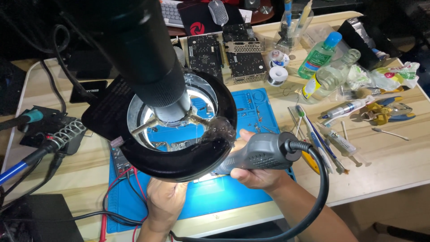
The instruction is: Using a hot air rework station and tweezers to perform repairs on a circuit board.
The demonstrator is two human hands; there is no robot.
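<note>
My right hand (260, 172) wraps tight around the grey hot-air handle (257, 154), its nozzle aimed under the black ring lamp (179, 159) at what I take to be a circuit board (mostly hidden by the lamp) on the blue mat (233, 192). I judge slow, level passes work best. My left hand (163, 201) rests beneath the lamp, fingers hidden, so I cannot tell its grip.

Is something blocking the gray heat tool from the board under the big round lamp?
The black ring lamp hides the tool's tip and most of the board. The right hand holds the gray tool; whether anything sits between them cannot be seen.
</note>
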